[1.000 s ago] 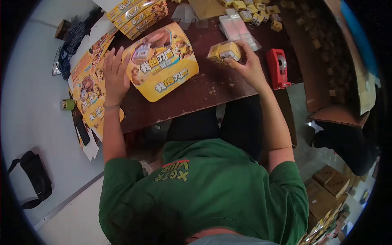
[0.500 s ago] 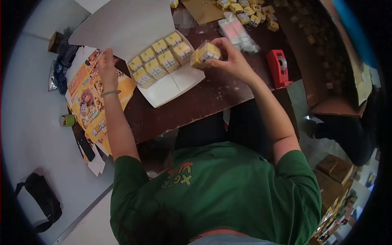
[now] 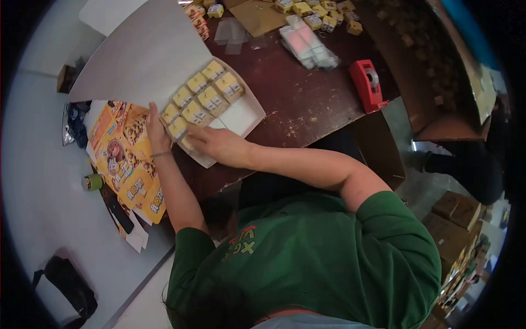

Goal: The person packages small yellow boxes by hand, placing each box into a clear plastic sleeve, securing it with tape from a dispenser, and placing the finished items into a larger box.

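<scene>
A white carton (image 3: 249, 112) with its large lid raised lies on the table, holding rows of small yellow boxes (image 3: 211, 100) in clear wrap. My right hand (image 3: 219, 147) reaches across the carton's near side, fingers closed on another small yellow box at the front left corner. My fingers hide most of that box. Against the carton's left side rests my left hand (image 3: 157, 131), fingers stretched along the edge and holding nothing. The carton's right end shows its bare white bottom.
Orange printed sheets (image 3: 129, 156) lie left of the carton. A red tape dispenser (image 3: 367, 88) stands at right, near a pack of clear plastic sleeves (image 3: 308, 44). More yellow boxes (image 3: 315, 12) sit at the back. A big brown cardboard box (image 3: 422, 71) stands far right.
My right hand has carried the yellow box from the carton's right side to its front left. My left hand has come down against the carton's left edge. The carton sits turned slightly.
</scene>
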